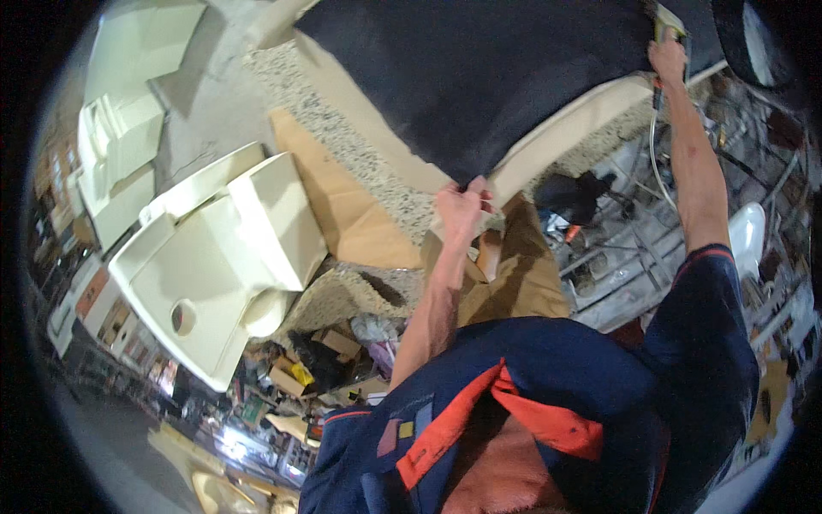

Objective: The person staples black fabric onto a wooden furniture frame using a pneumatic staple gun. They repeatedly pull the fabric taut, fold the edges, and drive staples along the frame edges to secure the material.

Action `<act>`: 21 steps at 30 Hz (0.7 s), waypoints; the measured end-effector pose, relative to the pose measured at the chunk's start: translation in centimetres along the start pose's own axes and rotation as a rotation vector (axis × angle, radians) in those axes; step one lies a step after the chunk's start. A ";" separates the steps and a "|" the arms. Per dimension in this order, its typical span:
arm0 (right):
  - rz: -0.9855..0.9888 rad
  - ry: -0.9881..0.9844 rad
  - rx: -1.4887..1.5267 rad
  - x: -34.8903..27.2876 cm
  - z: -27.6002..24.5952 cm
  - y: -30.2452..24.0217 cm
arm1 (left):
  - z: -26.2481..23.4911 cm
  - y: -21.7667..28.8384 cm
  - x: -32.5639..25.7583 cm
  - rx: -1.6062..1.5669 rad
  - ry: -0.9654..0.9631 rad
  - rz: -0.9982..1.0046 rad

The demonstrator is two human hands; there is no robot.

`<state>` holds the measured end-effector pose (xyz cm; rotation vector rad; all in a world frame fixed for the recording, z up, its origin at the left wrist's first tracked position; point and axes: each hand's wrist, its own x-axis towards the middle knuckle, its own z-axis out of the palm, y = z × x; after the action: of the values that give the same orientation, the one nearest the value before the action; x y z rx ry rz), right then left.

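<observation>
A large sheet of black fabric lies over a cream-edged panel, with speckled foam showing along the left side. At the sheet's near corner, my left hand is closed in a pinch on the fabric's edge. My right arm reaches out to the far right. There my right hand grips a yellow-green air tool near the sheet's right edge. A pale hose runs down from an orange fitting under that hand. The tool's working end is partly hidden by blur and the frame's edge.
Brown cardboard lies under the foam on the left. Beside it stands a cream moulded part with a round hole; similar parts are behind. On the right are metal bars and a white curved piece. Cluttered boxes sit lower left.
</observation>
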<state>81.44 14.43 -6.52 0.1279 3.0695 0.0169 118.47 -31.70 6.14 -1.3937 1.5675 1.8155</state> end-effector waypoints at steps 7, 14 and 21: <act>0.041 0.379 0.108 -3.0 -1.9 -3.4 | -1.3 0.8 0.3 0.151 -0.101 -0.106; 0.677 -0.808 1.476 -26.0 -6.5 -16.6 | -13.6 13.8 4.9 0.412 0.240 0.447; 1.228 -0.851 1.705 -38.5 -9.3 -29.3 | -13.8 36.9 22.2 1.247 0.309 1.022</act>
<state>116.69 -18.07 4.97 1.3988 1.0353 -1.7720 85.66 -62.66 8.70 -0.2174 3.0424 0.4479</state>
